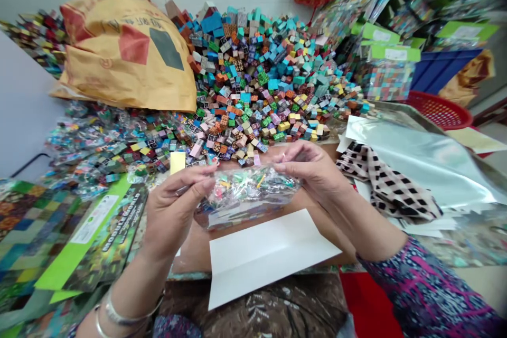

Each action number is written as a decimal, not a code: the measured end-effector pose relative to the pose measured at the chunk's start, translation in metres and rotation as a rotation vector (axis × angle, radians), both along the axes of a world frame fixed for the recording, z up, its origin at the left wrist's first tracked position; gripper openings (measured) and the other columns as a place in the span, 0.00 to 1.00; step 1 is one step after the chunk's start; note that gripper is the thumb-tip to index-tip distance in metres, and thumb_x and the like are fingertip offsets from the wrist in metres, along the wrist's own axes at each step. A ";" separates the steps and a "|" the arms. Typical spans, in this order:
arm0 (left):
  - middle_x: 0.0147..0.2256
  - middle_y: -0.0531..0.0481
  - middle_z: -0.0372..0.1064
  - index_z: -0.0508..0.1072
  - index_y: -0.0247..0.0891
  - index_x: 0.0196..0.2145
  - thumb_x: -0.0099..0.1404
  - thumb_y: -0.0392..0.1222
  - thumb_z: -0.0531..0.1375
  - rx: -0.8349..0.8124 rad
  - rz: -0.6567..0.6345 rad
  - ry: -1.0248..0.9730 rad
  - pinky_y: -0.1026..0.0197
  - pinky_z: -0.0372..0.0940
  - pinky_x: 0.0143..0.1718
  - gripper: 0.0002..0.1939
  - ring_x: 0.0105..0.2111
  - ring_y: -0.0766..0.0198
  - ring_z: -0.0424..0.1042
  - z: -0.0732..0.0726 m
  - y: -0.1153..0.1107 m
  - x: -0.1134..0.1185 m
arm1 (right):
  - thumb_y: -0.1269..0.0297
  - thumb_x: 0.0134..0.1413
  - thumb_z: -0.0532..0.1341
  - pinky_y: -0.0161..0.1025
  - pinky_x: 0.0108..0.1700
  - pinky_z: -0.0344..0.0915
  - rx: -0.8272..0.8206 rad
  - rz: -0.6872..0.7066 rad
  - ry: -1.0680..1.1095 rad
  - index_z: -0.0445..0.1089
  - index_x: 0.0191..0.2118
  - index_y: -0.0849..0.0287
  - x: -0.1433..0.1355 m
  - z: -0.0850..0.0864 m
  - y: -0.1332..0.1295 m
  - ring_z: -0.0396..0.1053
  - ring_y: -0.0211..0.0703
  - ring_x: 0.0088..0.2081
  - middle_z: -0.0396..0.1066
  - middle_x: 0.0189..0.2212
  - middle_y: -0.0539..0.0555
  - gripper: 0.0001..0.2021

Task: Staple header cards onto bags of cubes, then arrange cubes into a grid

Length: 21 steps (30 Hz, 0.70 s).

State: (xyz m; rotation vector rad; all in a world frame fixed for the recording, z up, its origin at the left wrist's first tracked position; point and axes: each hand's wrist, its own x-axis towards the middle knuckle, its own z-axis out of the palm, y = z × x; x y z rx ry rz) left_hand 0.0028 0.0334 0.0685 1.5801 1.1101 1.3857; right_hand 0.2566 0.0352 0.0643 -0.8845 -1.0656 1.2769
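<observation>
Between my two hands is a clear plastic bag (253, 190) with small colourful pieces inside. My left hand (178, 198) pinches its left end between thumb and fingers. At the upper right corner my right hand (309, 166) pinches the bag in the same way. Below the bag, a creased white sheet of card (269, 253) lies on the brown work surface (336, 237), its near end sticking out over the edge. A small yellow card (178, 162) stands just beyond my left hand.
A large heap of coloured blocks (261, 79) fills the back, beside a yellow sack (130, 58). Green-topped packs (95, 232) lie at left. At right are a checkered cloth (384, 179), clear plastic sheets (428, 158), a red basket (439, 111) and a blue bin (439, 68).
</observation>
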 end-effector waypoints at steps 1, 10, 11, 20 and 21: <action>0.40 0.51 0.79 0.77 0.44 0.28 0.61 0.41 0.65 0.009 0.022 -0.005 0.48 0.73 0.49 0.04 0.43 0.57 0.77 -0.002 0.000 0.001 | 0.66 0.37 0.75 0.38 0.38 0.69 0.013 -0.033 0.002 0.67 0.25 0.56 -0.001 -0.001 0.000 0.71 0.36 0.33 0.72 0.28 0.45 0.14; 0.36 0.57 0.79 0.78 0.47 0.33 0.63 0.37 0.64 0.221 0.137 0.011 0.54 0.72 0.47 0.05 0.38 0.64 0.77 -0.014 -0.001 0.012 | 0.60 0.51 0.69 0.35 0.36 0.64 0.232 -0.209 -0.253 0.68 0.33 0.54 -0.003 -0.011 -0.001 0.65 0.34 0.31 0.68 0.30 0.46 0.09; 0.36 0.57 0.79 0.79 0.47 0.33 0.63 0.37 0.64 0.223 0.147 0.014 0.54 0.72 0.46 0.05 0.38 0.63 0.77 -0.014 -0.001 0.012 | 0.60 0.53 0.68 0.35 0.36 0.64 0.252 -0.213 -0.266 0.68 0.33 0.54 -0.003 -0.013 -0.001 0.65 0.34 0.31 0.68 0.30 0.46 0.08; 0.47 0.53 0.77 0.80 0.48 0.39 0.63 0.39 0.65 0.103 0.009 -0.031 0.56 0.68 0.53 0.07 0.50 0.59 0.74 -0.004 -0.004 -0.001 | 0.62 0.46 0.72 0.37 0.40 0.70 0.050 0.047 -0.063 0.71 0.43 0.52 0.013 0.001 0.000 0.73 0.39 0.40 0.76 0.39 0.49 0.18; 0.48 0.53 0.77 0.81 0.48 0.38 0.63 0.37 0.65 0.139 0.003 -0.041 0.57 0.67 0.55 0.08 0.52 0.60 0.72 -0.002 -0.005 -0.001 | 0.63 0.42 0.74 0.38 0.42 0.70 0.043 0.084 -0.061 0.72 0.43 0.52 0.016 0.006 0.000 0.74 0.41 0.43 0.76 0.42 0.50 0.20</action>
